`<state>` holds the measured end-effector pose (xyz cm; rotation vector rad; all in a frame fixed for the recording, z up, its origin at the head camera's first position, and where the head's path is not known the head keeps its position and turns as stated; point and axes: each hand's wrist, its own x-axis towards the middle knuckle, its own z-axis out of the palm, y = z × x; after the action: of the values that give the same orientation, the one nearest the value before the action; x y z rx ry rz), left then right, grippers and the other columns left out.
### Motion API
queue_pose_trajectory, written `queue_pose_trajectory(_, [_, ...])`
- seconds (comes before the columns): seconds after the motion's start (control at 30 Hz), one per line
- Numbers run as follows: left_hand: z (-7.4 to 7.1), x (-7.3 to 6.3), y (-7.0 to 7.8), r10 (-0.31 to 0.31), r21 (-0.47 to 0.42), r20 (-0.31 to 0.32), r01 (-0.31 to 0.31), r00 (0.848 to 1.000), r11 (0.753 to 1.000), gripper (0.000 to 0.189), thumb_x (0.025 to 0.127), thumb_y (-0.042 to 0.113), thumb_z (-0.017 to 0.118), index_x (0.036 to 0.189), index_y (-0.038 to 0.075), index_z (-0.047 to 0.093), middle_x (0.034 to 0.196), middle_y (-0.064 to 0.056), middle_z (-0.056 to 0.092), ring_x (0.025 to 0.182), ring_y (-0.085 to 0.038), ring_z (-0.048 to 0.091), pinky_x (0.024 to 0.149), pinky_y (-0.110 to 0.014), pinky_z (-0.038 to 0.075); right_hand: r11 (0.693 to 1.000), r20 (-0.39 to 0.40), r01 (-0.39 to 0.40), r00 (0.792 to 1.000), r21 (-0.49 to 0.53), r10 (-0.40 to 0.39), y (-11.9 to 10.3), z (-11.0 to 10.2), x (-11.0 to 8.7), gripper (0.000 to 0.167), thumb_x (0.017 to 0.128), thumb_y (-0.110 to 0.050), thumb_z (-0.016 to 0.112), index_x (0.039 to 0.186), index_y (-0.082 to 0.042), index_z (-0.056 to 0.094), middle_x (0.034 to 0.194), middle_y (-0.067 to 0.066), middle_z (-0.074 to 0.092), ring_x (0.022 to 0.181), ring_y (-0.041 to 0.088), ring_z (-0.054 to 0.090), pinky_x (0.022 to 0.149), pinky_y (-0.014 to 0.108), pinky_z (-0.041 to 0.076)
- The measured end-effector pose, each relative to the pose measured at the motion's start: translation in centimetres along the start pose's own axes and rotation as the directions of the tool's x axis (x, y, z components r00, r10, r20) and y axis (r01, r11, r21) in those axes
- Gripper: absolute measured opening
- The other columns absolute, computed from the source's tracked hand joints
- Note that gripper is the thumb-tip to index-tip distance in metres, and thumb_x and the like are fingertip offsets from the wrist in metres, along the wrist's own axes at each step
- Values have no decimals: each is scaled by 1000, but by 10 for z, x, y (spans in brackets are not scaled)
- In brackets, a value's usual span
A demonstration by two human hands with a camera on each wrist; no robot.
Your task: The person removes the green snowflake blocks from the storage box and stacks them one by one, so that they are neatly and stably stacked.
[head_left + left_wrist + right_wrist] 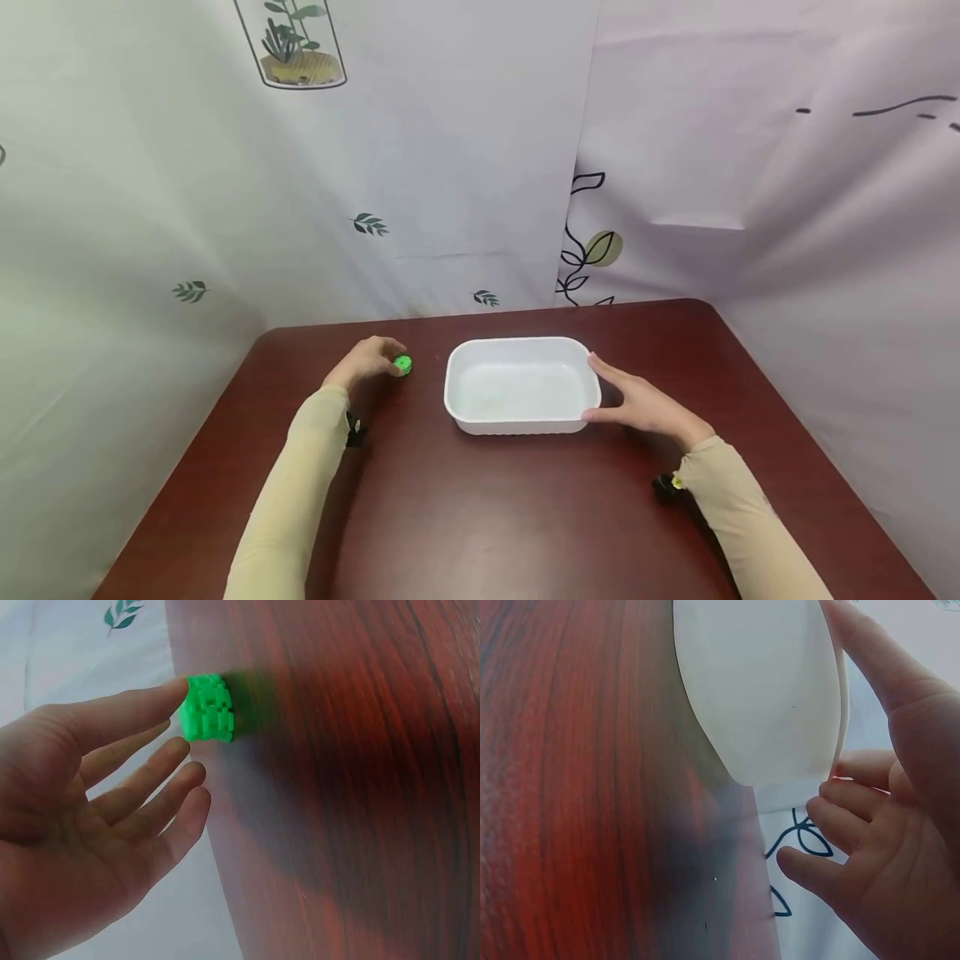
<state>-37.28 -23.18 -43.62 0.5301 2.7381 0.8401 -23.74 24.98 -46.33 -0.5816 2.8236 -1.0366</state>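
Note:
A small bright green plastic piece with a notched, ribbed edge (403,365) is at the far left part of the table. My left hand (367,360) pinches it between thumb and index finger; the index fingertip is partly hidden behind it in the left wrist view, and the other fingers are loosely spread. To its right sits a white rectangular plastic basin (525,427) with rounded corners and nothing inside. My right hand (643,404) holds the basin's right end, thumb at the near corner and index finger at the far corner. Its other fingers lie beside the basin wall (761,690).
The dark red wood-grain table (480,508) reaches back to a pale wall cloth (465,167) printed with plants. Further cloth hangs along the left and right sides. A small black wrist device (666,489) hangs under the right sleeve.

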Motion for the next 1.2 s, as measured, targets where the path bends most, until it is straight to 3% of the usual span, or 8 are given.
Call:
queue_pose_trajectory(0.1, [-1,-2,-1,-22,32,33,21,999,999,52,83,7,76,132,-5,61,133,-26,60,124,-41,55,101,-52,46,1000,7,0,1000,-1,0,-4,3,2,110,79,-59,79,160,-9,23,164,15,23,148,39,27,113,60,29])
queue_pose_trajectory(0.27, [-3,8,3,-48,69,60,44,997,997,54,84,6,77,135,-3,59,134,-26,59,125,-39,55,100,-50,47,1000,-1,-20,1000,-12,20,-4,1,3,111,78,-60,79,160,-9,24,164,15,24,148,38,27,113,60,30])
queue_pose_trajectory(0.5, [-8,11,9,-81,144,65,71,995,987,49,81,8,80,126,-2,64,124,-24,62,116,-38,58,96,-51,47,1000,5,-11,1000,-7,11,-4,-2,8,111,78,-60,79,161,-10,24,165,13,24,148,37,27,113,59,30])
queue_pose_trajectory(0.7, [-2,11,8,-91,147,82,79,992,986,46,82,9,80,124,-2,65,125,-24,62,117,-38,57,96,-51,47,1000,17,-23,1000,-4,23,-2,1,5,111,78,-61,79,161,-10,23,165,15,23,148,39,27,113,61,29])
queue_pose_trajectory(1.03, [-1,9,5,-96,163,63,85,993,983,43,84,8,79,123,-3,66,129,-25,61,122,-40,55,96,-51,49,1000,8,1,1000,1,-1,-3,2,6,111,78,-61,79,160,-10,25,164,14,25,147,38,28,113,60,30])
queue_pose_trajectory(1.2, [7,3,6,-75,159,38,68,996,985,40,82,8,80,119,-2,67,124,-23,63,117,-39,58,95,-51,49,1000,-13,12,1000,4,-12,-1,8,-2,109,79,-60,79,160,-9,26,163,14,27,147,39,29,113,60,30])
